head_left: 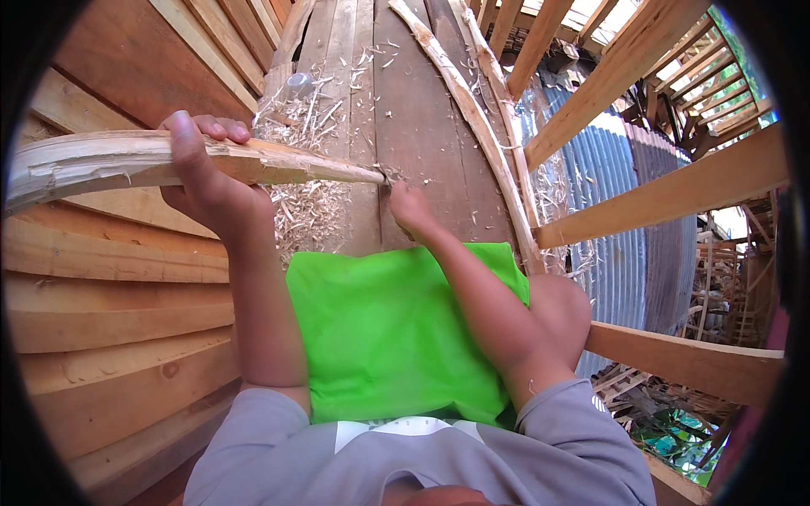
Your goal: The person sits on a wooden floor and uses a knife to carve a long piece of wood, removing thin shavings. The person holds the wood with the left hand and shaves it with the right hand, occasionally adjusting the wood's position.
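A pale, peeled wooden pole [93, 164] runs in from the left edge and narrows to a whittled tip near the middle of the view. My left hand [205, 181] is closed round it, thumb on the near side and fingertips over the far side. At the pole's thin end my right hand [411, 209] is a closed fist, slightly blurred. A small dark blade, apparently a knife [386, 175], shows between this fist and the pole tip; its handle is hidden in the fist. Over my lap lies a bright green cloth [388, 337].
Wood shavings [312, 207] cover the plank floor [413, 110]. A small clear cup [299, 85] stands among them. Two long peeled poles [468, 110] lie at the right. A board wall [126, 287] rises on my left; wooden rails [666, 190] and corrugated metal sheets [607, 211] are on my right.
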A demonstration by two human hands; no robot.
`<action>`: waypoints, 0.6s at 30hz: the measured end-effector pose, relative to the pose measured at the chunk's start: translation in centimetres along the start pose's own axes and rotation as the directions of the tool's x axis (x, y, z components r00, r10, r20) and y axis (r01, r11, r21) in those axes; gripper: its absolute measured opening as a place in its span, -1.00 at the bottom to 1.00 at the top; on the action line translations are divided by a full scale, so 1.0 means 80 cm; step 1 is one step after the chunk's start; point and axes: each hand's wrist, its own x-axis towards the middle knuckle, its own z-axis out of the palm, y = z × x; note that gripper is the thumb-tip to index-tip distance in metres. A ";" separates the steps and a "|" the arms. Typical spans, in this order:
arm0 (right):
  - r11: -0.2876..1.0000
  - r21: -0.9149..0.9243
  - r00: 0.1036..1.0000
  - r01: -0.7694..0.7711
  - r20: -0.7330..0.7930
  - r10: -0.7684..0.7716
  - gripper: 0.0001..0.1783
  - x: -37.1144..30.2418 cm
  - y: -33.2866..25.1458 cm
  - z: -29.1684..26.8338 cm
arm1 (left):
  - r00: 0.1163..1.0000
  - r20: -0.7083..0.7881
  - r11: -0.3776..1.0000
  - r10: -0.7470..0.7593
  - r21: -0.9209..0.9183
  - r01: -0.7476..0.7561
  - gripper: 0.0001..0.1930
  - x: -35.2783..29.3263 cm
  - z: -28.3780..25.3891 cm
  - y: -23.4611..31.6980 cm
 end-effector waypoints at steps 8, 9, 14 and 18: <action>0.991 -0.047 0.991 0.122 0.066 -0.119 -0.34 -0.059 -0.058 -0.016 | 1.000 -0.013 0.999 0.027 0.046 -0.027 -0.69 0.001 0.005 0.005; 0.995 -0.030 0.994 0.097 0.044 -0.096 -0.34 -0.033 -0.041 -0.018 | 0.999 -0.012 0.999 0.031 0.035 -0.030 -0.70 0.002 0.004 0.001; 0.999 0.035 0.999 -0.031 0.012 0.031 -0.36 -0.010 -0.010 -0.003 | 0.999 -0.013 0.998 0.042 0.046 -0.041 -0.70 0.000 0.006 0.006; 0.885 0.033 0.885 0.465 -0.060 -0.462 -0.46 -0.063 -0.069 0.002 | 0.999 -0.024 0.997 0.034 0.065 -0.032 -0.70 0.002 -0.001 0.004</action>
